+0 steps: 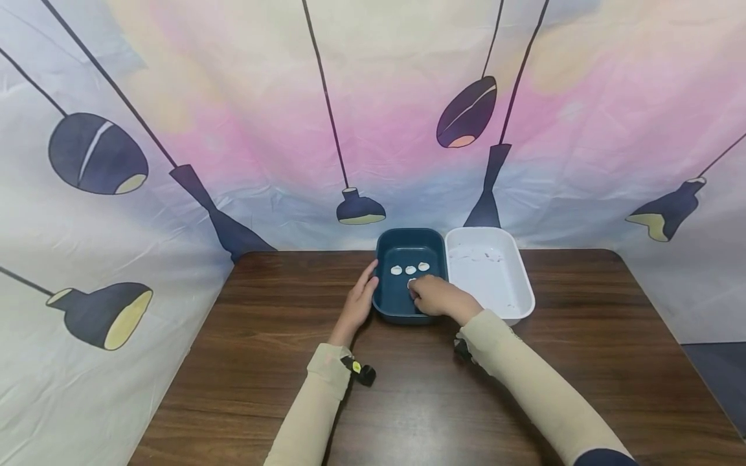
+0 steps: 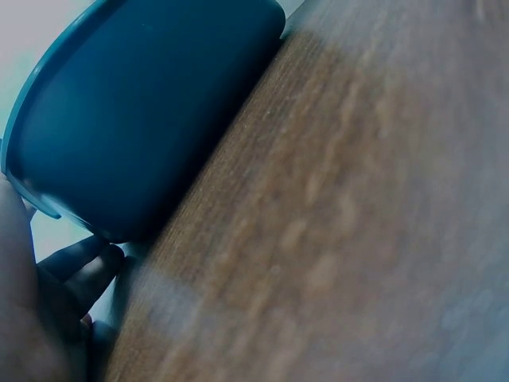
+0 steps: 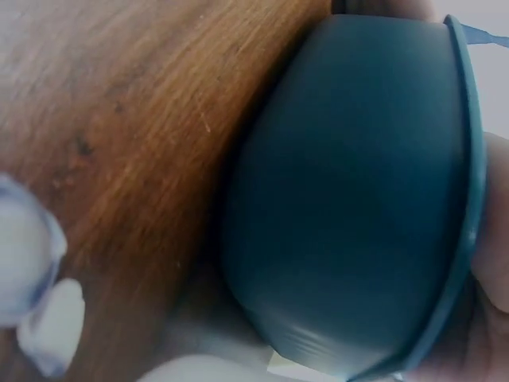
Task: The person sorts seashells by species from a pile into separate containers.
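A dark teal tray (image 1: 402, 304) stands on the table, holding several small white rounded pieces (image 1: 410, 270); their kind is too small to tell. My right hand (image 1: 437, 296) reaches into the tray from the right and pinches another white piece (image 1: 412, 283) between thumb and fingers. The hand hides the tray's near right part. My left hand (image 1: 357, 303) rests against the tray's left side, its fingers lying along the outer wall. In the left wrist view, the fingers (image 2: 91, 270) touch the teal tray (image 2: 135, 119) low on its side. The right wrist view shows the tray's outer wall (image 3: 350, 191).
A white tray (image 1: 489, 278) with small reddish specks stands against the teal tray's right side. Both stand near the back edge of the brown wooden table (image 1: 408, 395), before a printed cloth (image 1: 262, 129). Blurred pale shapes (image 3: 28, 255) appear in the right wrist view; I cannot tell their kind.
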`<action>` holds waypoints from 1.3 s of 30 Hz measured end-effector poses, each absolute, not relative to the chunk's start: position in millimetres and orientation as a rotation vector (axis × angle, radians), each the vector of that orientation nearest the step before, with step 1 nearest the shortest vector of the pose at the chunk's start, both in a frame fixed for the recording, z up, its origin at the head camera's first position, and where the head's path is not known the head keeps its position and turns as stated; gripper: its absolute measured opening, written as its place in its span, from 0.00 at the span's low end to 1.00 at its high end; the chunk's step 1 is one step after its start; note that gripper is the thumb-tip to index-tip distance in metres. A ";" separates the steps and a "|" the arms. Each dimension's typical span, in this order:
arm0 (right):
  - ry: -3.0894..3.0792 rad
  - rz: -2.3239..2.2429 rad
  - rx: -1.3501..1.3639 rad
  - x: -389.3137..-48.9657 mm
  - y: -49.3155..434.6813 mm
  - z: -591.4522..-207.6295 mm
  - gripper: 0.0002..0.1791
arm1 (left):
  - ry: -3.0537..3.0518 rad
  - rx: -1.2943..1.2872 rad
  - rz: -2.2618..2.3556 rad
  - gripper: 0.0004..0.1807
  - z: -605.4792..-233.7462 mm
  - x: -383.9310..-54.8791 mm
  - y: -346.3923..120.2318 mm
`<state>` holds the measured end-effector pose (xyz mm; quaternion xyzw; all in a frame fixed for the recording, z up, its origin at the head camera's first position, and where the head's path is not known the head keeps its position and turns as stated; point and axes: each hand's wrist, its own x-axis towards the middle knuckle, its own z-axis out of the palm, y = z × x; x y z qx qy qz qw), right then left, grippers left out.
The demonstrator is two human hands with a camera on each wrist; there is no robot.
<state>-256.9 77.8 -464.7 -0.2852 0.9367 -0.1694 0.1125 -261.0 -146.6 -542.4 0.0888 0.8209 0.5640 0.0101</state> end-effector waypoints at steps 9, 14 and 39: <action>2.779 -0.658 -0.945 -244.8 99.1 -445.1 0.13 | 2.565 0.256 1.751 0.28 -542.9 -261.8 -146.4; 2.817 -0.745 -0.934 -237.4 116.6 -436.1 0.16 | 2.560 0.253 1.761 0.29 -543.0 -260.8 -146.8; 2.917 -0.924 -1.053 -175.2 165.9 -440.3 0.13 | 2.556 0.240 1.770 0.29 -543.9 -262.0 -146.3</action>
